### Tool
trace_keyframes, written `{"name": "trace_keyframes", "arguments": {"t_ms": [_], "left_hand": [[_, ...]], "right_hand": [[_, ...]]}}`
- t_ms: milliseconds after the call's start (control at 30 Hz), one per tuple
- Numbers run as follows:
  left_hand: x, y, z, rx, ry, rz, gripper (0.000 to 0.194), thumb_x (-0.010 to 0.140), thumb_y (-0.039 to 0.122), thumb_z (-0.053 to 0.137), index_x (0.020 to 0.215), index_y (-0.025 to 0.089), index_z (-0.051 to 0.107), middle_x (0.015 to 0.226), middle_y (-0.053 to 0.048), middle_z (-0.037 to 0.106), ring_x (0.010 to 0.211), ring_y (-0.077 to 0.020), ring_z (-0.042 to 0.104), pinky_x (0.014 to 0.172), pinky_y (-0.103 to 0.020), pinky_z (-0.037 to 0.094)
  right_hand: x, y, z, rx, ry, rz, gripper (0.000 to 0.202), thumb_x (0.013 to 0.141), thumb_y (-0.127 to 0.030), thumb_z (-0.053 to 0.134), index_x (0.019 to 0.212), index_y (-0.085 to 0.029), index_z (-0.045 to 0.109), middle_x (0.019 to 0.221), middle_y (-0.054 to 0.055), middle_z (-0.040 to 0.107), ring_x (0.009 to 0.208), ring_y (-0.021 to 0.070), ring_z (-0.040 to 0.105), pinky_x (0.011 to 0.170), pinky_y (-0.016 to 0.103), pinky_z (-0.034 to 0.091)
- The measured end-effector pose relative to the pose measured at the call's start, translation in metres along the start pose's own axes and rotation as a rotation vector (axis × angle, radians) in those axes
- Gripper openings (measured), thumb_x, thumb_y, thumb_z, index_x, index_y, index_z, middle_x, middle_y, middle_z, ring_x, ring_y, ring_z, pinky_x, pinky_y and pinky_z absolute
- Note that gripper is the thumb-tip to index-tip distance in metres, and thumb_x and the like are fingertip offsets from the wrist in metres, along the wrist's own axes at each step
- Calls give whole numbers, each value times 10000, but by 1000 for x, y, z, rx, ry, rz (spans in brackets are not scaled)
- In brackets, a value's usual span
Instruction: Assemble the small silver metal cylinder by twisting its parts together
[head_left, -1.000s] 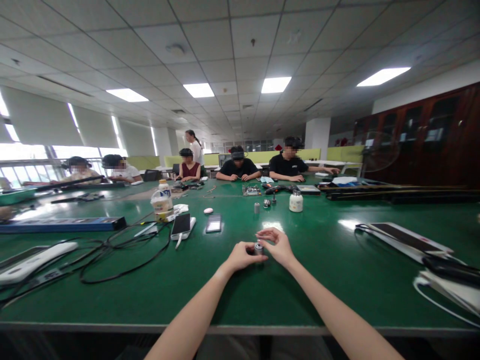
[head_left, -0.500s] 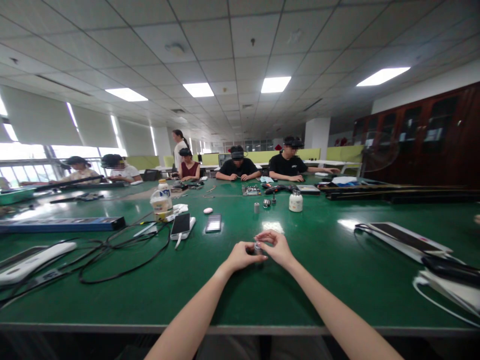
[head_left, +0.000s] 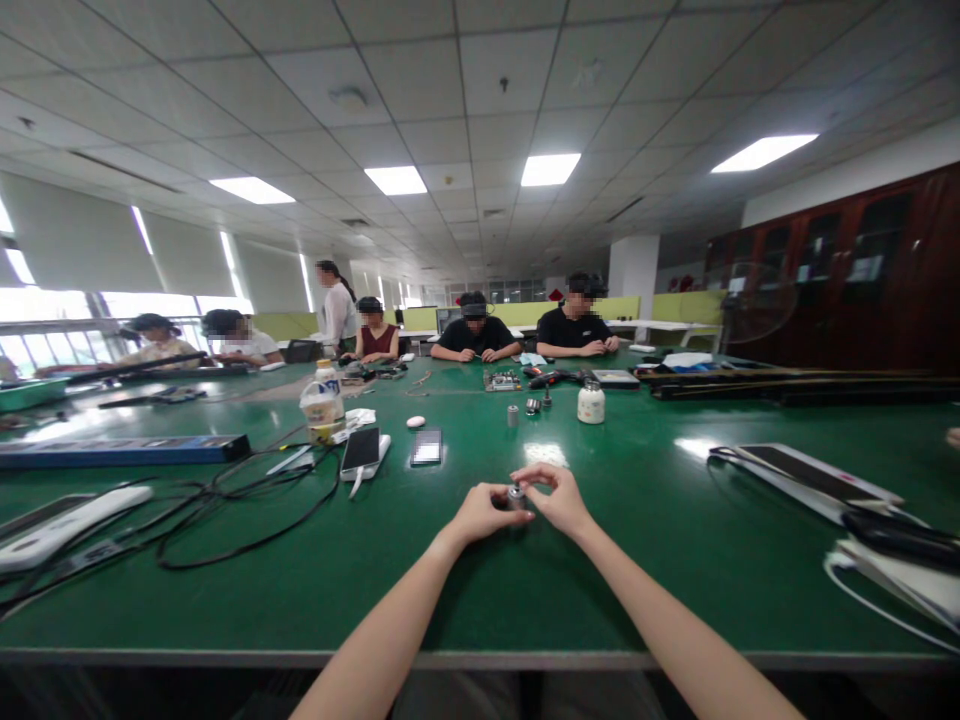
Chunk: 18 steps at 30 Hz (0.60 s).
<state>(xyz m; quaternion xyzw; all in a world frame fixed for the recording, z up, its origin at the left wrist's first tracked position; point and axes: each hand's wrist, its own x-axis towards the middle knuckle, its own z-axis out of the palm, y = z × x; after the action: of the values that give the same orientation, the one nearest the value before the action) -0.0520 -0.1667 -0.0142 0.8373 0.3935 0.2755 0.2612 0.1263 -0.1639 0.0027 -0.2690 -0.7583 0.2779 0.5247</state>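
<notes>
A small grey metal cylinder is held between my hands over the green table, low and near its surface. My left hand is closed around its left side, with the thumb in front. From the right, my right hand pinches the narrow top of the cylinder with thumb and index finger. Whether that top is a separate piece I cannot make out. Beyond my hands stands a similar metal cylinder, beside small dark metal parts.
Farther back are a white jar, a circuit board and a power drill. On the left lie a phone, a black cable and a bottle. Several people sit around the green table.
My right fingers have shifted slightly, and more of the cylinder's top shows. A standing person at the back moved left. The seated person at the right drew an outstretched arm in.
</notes>
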Motion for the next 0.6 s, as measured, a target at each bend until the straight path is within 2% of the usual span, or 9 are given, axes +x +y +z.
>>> {"name": "trace_keyframes", "arguments": {"t_ms": [167,267,367,500,600], "left_hand": [[0,1,-1,-1,0,16,277,925,336,600,1121,140,612,1124,-50,638,963,-231,645,820,-404,552],[0,1,0,6,0,21,279,926,334,598,1127,141,608,1126,-53,637,963,-228,645,820,-404,552],[0,2,0,20,-1,19,278,928,335,596,1127,142,607,1123,-55,638,959,-224,646,818,-404,552],[-1,3,-1,43,1,13,277,928,339,596,1120,140,611,1116,-52,641,952,-224,647,813,-399,553],[-1,4,-1,55,3,9,276,927,339,596,1118,140,611,1113,-51,641,948,-223,648,810,-398,553]], "right_hand": [[-4,-14,0,-51,22,-28,161,935,-291,600,981,-148,655,978,35,693,836,162,671,779,362,560],[-4,-20,0,-49,71,-30,90,848,-235,678,901,-164,691,920,35,734,850,182,697,825,378,560],[-2,-22,0,-23,121,-14,195,765,-184,689,960,-193,698,1004,62,745,928,224,714,878,398,558],[-2,-20,2,18,117,36,284,734,-188,697,1017,-204,680,1050,71,736,849,240,747,783,398,603],[-2,-17,4,46,107,62,307,716,-193,729,1018,-208,678,1059,66,730,850,240,746,776,393,608]]}}
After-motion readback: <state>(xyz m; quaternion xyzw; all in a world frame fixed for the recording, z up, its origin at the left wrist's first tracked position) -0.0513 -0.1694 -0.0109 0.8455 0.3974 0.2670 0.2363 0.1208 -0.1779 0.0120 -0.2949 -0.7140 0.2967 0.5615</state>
